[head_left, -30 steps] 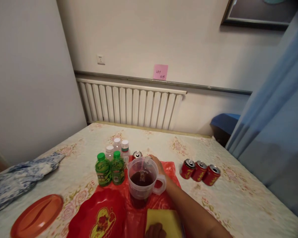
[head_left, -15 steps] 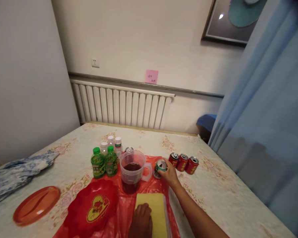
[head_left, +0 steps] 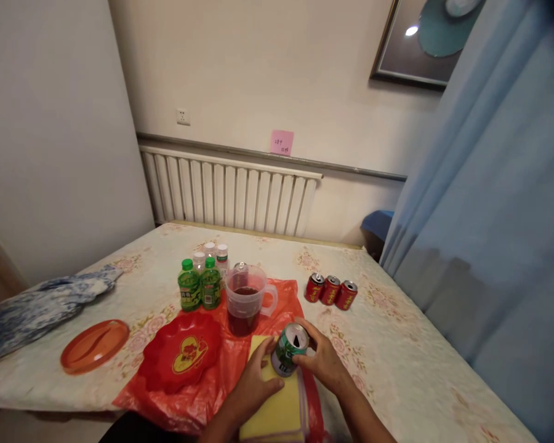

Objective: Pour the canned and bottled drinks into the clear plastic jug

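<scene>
— Over the yellow sponge, how should I handle the green can?

— Its mouth is open and it leans toward me; I'd keep it from tipping further, my right hand wrapped round its far side, my left hand steadying below.

— Where does it sit?

— Between both hands; right fingers curled on its wall, left thumb touching its base.

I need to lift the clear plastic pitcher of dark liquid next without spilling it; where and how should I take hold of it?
Probably by the handle of the clear plastic pitcher, which juts toward the three red cans. Come in from that right side, where the red plastic sheet lies bare. The pitcher stands upright and open-topped with dark liquid in its lower part, so keep the grip level. The green bottles crowd its left.
</scene>
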### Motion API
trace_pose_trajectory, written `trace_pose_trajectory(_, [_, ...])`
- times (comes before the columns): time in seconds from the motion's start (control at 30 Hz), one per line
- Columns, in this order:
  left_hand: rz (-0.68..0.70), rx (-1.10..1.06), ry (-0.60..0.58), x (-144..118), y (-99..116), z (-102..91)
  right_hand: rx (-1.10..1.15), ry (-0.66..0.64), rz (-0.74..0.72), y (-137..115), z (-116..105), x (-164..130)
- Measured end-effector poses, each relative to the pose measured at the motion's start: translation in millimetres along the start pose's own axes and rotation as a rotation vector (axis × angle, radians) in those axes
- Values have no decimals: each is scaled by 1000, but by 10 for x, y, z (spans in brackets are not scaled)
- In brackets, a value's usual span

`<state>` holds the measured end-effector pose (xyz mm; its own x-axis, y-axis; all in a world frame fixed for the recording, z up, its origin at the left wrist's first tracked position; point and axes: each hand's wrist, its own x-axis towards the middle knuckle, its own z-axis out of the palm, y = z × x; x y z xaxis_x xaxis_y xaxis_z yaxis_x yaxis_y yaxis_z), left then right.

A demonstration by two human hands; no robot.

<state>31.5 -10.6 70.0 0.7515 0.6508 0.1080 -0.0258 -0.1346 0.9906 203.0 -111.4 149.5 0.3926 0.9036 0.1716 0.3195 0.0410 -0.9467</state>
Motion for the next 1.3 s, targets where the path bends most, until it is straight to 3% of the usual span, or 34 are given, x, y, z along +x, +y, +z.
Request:
trace_pose_trajectory(0.17, [7,-204,-145,-150,290,-68,56,-131,-13,-118,91,-173])
trace_pose_trajectory(0.4, [27,-191,-134,-297,356,-97,82,-223,-25,-218,158,-269])
trace_pose_trajectory(0.67, [3,-263,-3,-307,320,-116,209,-148,32,-78,355,-274])
trace_pose_trajectory(0.93, [-30,-385,37,-307,367,-122,311,-74,44,-21,564,-309])
trace_pose_trajectory(1.3, [-25,-453,-61,-436,631,-61,351,-22,61,-109,532,-399])
